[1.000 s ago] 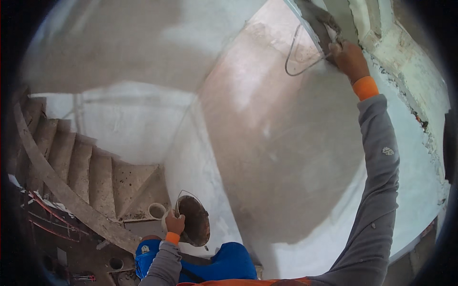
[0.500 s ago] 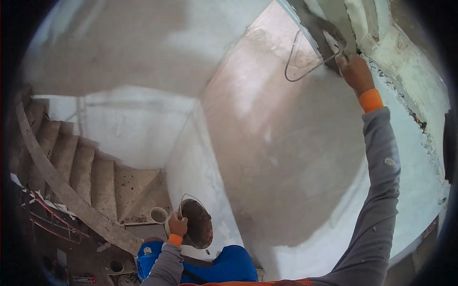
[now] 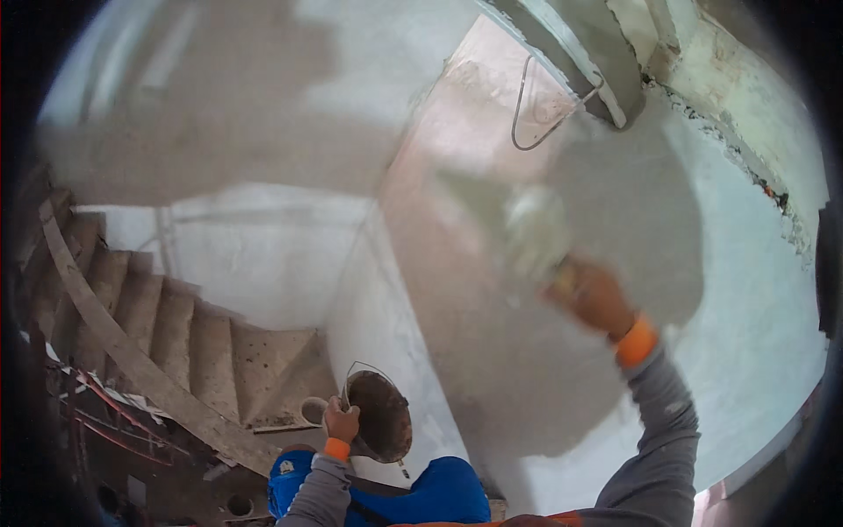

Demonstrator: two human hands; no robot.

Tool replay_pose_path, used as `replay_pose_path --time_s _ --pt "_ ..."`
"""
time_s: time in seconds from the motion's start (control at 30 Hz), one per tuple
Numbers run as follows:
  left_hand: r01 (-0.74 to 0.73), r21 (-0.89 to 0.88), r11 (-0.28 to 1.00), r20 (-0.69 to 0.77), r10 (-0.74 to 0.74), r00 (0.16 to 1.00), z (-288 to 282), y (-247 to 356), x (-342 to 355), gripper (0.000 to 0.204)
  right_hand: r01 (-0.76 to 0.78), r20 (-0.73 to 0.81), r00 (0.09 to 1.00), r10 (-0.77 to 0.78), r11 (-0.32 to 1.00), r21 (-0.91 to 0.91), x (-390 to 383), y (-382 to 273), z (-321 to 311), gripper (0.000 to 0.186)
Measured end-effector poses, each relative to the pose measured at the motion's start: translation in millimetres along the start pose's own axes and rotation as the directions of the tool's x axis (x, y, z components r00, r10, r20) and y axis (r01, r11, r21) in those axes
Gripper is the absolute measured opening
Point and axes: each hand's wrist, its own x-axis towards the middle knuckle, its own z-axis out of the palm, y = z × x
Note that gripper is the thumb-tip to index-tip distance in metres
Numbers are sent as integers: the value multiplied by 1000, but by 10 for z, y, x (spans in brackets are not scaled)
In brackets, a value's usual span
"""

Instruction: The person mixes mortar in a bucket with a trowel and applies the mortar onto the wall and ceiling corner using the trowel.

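Observation:
My left hand (image 3: 341, 422) is closed on the rim of a dirty bucket (image 3: 379, 417). The bucket has a thin wire handle and tilts beside my blue-clad leg. Out over the plastered wall (image 3: 518, 351), my right hand (image 3: 593, 294) grips a trowel (image 3: 492, 211). Motion smears the trowel's blade, and a pale lump shows near its handle end. Whether the blade touches the wall I cannot tell. Above the trowel, a bent metal rod (image 3: 518, 114) sticks out by the underside of a concrete edge (image 3: 590, 61).
Concrete stairs (image 3: 167, 329) with a curved edge band (image 3: 132, 369) descend at the left. A small round container (image 3: 313, 410) stands on the landing by the bucket. Reddish bars (image 3: 123, 430) lie below the stairs. Rough broken plaster (image 3: 746, 158) runs along the right.
My right hand has come down and left from the concrete edge by the rod, bringing the trowel over the wall. My left hand still holds the bucket; the view has shifted slightly.

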Motion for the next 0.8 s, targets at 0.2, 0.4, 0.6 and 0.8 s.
replay_pose_path --time_s 0.2,0.4,0.6,0.8 --pt "-15 156 988 76 3 997 -16 417 -87 34 -93 614 785 -85 963 251 -1521 -714 2088 23" --pt "-170 181 969 141 146 979 -207 1346 -370 32 -213 602 799 -2 934 286 -1810 -1216 2834 21" --pt "-405 76 911 293 368 882 -158 1431 -413 26 -144 499 859 -112 884 445 -2116 -1557 3124 22" --pt "-435 83 896 386 374 843 -286 1608 -455 28 -243 567 803 -183 768 592 -2108 -1728 2761 33"
